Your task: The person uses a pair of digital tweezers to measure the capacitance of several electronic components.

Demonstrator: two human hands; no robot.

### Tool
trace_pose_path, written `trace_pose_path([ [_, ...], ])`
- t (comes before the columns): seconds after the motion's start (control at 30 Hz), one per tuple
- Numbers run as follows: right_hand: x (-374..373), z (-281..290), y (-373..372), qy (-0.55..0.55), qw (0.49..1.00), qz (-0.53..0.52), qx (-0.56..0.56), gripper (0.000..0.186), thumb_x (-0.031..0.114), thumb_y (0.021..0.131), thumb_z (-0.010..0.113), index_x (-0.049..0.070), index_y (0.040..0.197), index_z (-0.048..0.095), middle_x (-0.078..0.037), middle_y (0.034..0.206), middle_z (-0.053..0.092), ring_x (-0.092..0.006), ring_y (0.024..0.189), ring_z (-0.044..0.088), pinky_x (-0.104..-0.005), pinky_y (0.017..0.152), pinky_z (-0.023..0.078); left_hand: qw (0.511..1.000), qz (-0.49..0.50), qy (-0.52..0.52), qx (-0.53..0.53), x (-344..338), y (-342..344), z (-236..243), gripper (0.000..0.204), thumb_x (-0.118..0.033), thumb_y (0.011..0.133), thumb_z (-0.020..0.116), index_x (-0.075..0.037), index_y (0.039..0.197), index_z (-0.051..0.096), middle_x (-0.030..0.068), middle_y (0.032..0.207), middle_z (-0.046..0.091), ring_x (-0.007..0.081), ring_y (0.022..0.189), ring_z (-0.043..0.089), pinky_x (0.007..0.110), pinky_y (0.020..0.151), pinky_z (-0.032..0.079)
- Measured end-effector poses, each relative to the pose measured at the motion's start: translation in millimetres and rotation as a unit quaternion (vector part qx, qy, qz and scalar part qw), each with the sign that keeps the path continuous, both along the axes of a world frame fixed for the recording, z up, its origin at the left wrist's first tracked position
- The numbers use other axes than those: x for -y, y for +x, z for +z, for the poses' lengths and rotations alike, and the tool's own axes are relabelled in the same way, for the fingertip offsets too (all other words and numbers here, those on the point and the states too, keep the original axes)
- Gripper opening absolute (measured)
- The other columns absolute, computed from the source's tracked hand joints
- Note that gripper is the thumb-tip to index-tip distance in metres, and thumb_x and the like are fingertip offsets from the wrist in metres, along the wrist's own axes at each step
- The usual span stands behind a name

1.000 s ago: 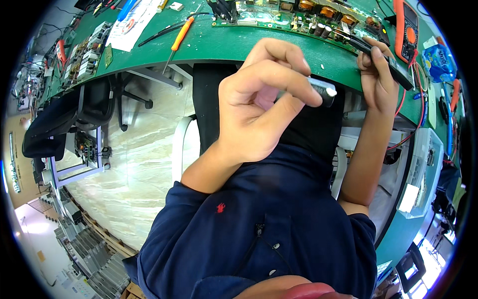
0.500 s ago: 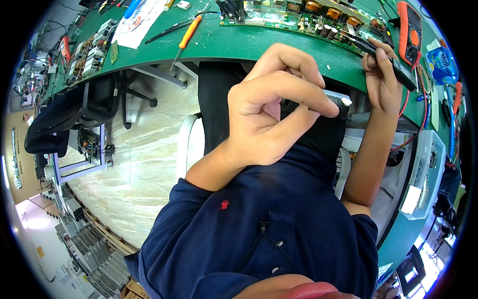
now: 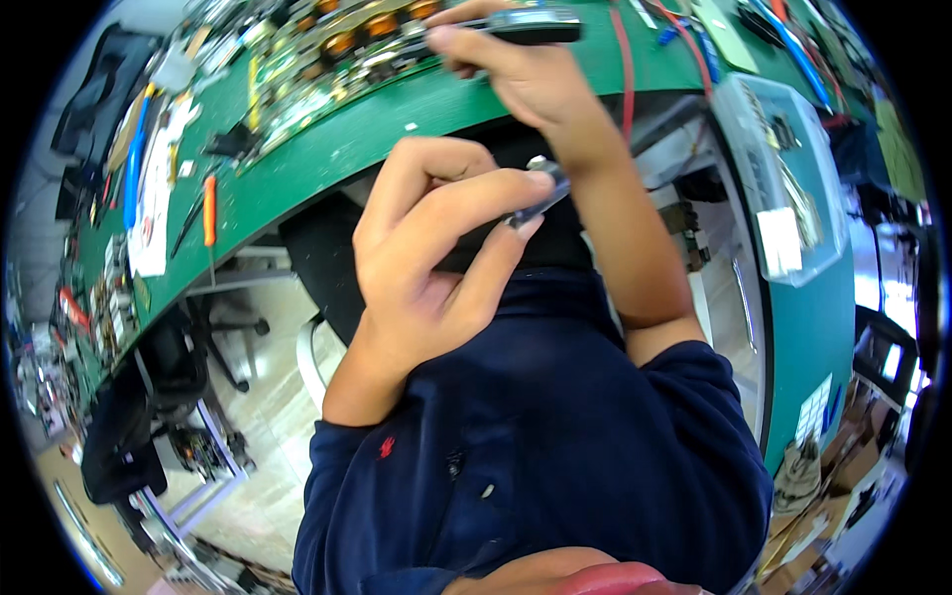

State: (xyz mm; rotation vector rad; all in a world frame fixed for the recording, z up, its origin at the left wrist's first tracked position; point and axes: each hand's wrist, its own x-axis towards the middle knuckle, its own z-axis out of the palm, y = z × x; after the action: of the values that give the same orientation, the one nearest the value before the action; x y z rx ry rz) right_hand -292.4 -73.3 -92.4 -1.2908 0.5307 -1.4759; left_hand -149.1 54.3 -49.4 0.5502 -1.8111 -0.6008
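Observation:
My left hand (image 3: 421, 243) is raised over my lap, pinching a small dark part (image 3: 547, 196) with a pale end between thumb and fingertips. Its exact kind is too blurred to tell. Farther off, at the table edge, my right hand (image 3: 540, 84) grips a slim black tweezer-shaped tester (image 3: 540, 24). The thin prongs of that tool point left, over a large green circuit board (image 3: 297, 114) that carries copper coils. Whether the tips touch the board cannot be made out.
On the green table (image 3: 347, 149) lie an orange-handled screwdriver (image 3: 209, 210) and a black clip-like piece (image 3: 231, 141). Red leads (image 3: 627, 69) run over the edge on the right. A clear plastic box (image 3: 835, 203) stands beside my right arm. An office chair (image 3: 178, 362) is at the left.
The whole view has swung to the right, so the orange multimeter is out of sight. My right hand has come closer to the circuit board with the tester. My left hand has tilted the small part.

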Motion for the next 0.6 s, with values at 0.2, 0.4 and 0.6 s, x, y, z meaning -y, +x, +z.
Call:
trace_pose_path([
  [0.2,-8.4,8.5,-3.5,0.030,0.997,-0.015,-0.067,0.021,0.017,0.081,0.076,0.003,0.096,0.070,-0.004,0.079,0.067,-0.0090,0.073,0.061,-0.0220,0.067,0.049,0.992,-0.116,-0.031,0.045,9.3,-68.7,11.0,0.033,0.007,0.068,0.073,0.000,0.100,0.064,0.0116,0.092,0.062,0.0181,0.071,0.058,0.025,0.062,0.047],
  [0.4,-7.4,4.3,-6.4,-0.011,0.996,-0.029,-0.089,0.022,0.019,0.080,0.078,0.003,0.092,0.070,-0.004,0.079,0.067,-0.0093,0.071,0.062,-0.0226,0.066,0.050,0.980,-0.172,-0.101,0.023,30.6,-150.2,14.8,0.031,0.007,0.068,0.069,-0.004,0.096,0.064,0.0065,0.086,0.060,0.0146,0.067,0.056,0.024,0.057,0.044],
  [0.6,-8.9,8.2,-5.6,-0.039,0.996,-0.034,-0.079,0.025,0.024,0.079,0.078,0.003,0.091,0.071,-0.004,0.078,0.068,-0.0103,0.073,0.063,-0.0245,0.068,0.048,0.984,-0.119,-0.112,0.072,55.4,-214.4,23.4,0.024,0.000,0.068,0.068,-0.008,0.090,0.061,0.0101,0.084,0.060,0.0303,0.074,0.062,0.039,0.063,0.049],
])
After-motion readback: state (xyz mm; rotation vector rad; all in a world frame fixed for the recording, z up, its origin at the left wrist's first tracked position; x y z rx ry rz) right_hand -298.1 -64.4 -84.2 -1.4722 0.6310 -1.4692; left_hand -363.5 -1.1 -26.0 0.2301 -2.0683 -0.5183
